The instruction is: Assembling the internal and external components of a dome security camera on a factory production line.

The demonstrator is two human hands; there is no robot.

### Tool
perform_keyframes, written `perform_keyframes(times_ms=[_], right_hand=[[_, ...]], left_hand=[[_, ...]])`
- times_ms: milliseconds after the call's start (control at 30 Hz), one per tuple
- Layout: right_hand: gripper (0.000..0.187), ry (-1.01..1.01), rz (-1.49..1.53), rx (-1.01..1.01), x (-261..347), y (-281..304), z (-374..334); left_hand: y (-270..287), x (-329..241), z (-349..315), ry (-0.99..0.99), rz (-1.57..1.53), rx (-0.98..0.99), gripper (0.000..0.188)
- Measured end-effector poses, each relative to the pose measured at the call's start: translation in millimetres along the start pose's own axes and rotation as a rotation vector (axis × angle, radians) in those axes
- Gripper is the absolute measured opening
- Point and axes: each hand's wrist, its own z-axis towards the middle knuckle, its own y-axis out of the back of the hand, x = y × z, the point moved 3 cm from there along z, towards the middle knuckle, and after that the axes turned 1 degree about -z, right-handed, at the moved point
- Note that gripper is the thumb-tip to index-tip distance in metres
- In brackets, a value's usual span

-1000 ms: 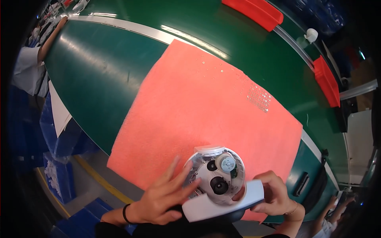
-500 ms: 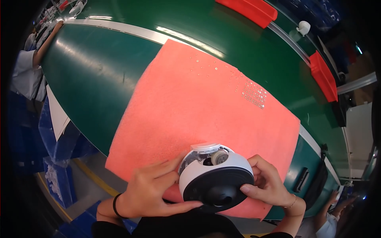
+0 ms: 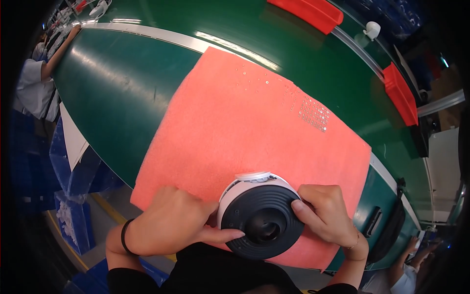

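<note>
Between my hands is a round white device [image 3: 262, 228] with a black, ridged face and a dark, lens-like centre. That face is turned up toward me, and a white curved piece [image 3: 252, 176] sticks out at its far edge. My left hand [image 3: 171, 223] grips the left side, thumb on the black face and fingers mostly hidden behind. At the right rim my right hand [image 3: 325, 213] holds on with its thumb on the face and fingers curled round the edge. The device is over the near part of a pink foam mat [image 3: 235, 122].
Small metal rings [image 3: 314, 115] lie in rows on the mat's far right, with others scattered to their left. The mat covers part of a green table [image 3: 117, 93]. Red bins [image 3: 401, 95] line the far right. A person's arm [image 3: 61, 54] reaches in at far left.
The device has tilted so its black face now points more toward me. The opening with the round part inside has gone from sight. Both hands have shifted with it.
</note>
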Motion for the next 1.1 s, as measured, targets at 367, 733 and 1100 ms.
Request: perform_keyframes(times_ms=[367, 733, 1100], right_hand=[[0.033, 0.182, -0.435, -0.132, 5, -1, 2], [0.030, 0.223, -0.546, -0.295, 24, 7, -2], [0.025, 0.699, -0.165, 0.113, 51, -11, -7]], left_hand=[[-1, 4, 5, -0.012, -0.074, -0.003, 0.049], [-3, 4, 5, 0.027, -0.080, 0.053, 0.039], [-7, 2, 2, -0.020, -0.063, -0.006, 0.035]])
